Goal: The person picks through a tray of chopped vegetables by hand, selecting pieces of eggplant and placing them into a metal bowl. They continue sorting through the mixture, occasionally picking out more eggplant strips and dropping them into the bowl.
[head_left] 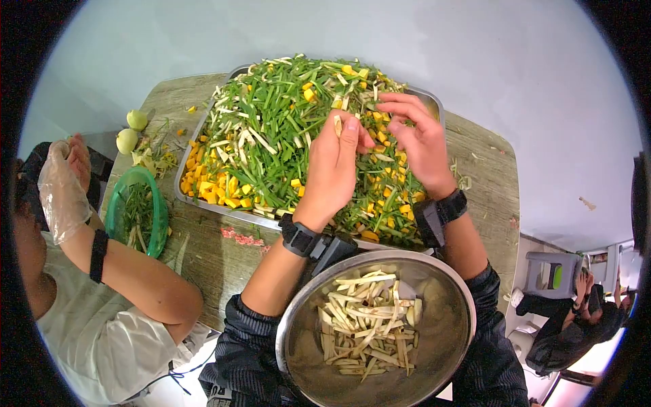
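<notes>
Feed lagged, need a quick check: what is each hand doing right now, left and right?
Left hand: pinched shut on a pale strip over the tray.
Right hand: fingers curled in the mix; grip cannot be told.

Sleeves: I'm wearing dark, finely striped sleeves, pushed up toward my elbows.
Left hand [333,166]: bare; I'm wearing a black wristband with a boxy module.
Right hand [422,141]: bare; I'm wearing a matching black band.

A: We're seeing a shiny metal bowl [305,353], smooth with a dull brushed inside, right?

B: Yep, and the tray [203,203] is metal too. The table [488,183] looks like worn, matt wood (pretty rough grain). We'd call that green basket [160,210] plastic.
</notes>
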The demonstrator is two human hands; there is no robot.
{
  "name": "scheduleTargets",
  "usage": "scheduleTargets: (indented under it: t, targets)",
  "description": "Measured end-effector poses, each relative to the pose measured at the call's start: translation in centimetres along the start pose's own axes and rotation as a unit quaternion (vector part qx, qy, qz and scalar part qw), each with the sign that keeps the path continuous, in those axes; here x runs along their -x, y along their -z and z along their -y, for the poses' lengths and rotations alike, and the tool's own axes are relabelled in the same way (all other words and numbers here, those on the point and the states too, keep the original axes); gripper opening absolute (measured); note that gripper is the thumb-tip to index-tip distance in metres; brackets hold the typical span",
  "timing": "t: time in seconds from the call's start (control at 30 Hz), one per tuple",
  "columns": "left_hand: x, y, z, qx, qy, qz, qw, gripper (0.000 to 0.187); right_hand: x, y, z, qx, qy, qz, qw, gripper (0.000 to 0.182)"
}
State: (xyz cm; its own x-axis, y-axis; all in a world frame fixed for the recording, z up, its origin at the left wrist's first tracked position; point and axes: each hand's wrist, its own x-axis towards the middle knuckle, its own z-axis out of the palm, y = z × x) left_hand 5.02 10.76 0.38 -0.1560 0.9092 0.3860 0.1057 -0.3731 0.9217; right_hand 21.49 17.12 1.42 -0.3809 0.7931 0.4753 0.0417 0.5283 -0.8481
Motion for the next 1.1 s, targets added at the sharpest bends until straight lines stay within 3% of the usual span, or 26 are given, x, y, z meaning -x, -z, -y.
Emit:
scheduleTargets:
  t: [0.03, 0.17, 0.23, 0.33, 0.43, 0.67, 0.8, 1.03, 1.1]
  targets:
    - [-0.1, 0.0, -0.1, 0.044, 0.000, -0.001, 0.999, 0.038, -0.2, -0.2, 0.0, 0.137, 0.018, -0.034, 0.990, 0.029]
    - [-0.1, 0.1, -0.4, 0.061, 0.040, -0.009, 0.997, 0.039, -0.7, -0.3, 0.0, 0.225, 0.012, -0.035, 0.974, 0.034]
    - [-0.1, 0.3, -0.1, 0.057, 0.044, -0.010, 0.997, 0.038, -1.2, -0.4, -0.9, 0.303, 0.083, -0.065, 0.947, 0.038]
    - [-0.1, 0.3, -0.4, 0.048, 0.059, -0.007, 0.997, 0.035, -1.4, -0.7, -1.0, 0.352, 0.091, -0.058, 0.930, 0.042]
    - [0.0, 0.0, -0.2, 0.069, 0.036, -0.010, 0.997, 0.034, -1.4, -0.5, -1.2, 0.361, 0.080, -0.026, 0.929, 0.052]
    - [0.0, 0.1, -0.5, 0.167, 0.087, -0.005, 0.982, 0.031, -1.2, -0.4, -1.6, 0.345, 0.044, 0.037, 0.937, 0.070]
    - [-0.3, 0.4, 0.3, 0.215, 0.094, 0.022, 0.972, 0.033, -1.0, -0.2, -2.0, 0.351, 0.055, 0.030, 0.934, 0.072]
    - [-0.4, 0.3, -0.1, 0.181, 0.079, 0.029, 0.980, 0.038, -1.2, -0.3, -2.0, 0.343, 0.041, 0.027, 0.938, 0.069]
    - [-0.4, 0.5, -0.4, 0.226, 0.125, 0.026, 0.966, 0.040, -1.2, -0.3, -1.9, 0.336, 0.033, 0.024, 0.941, 0.068]
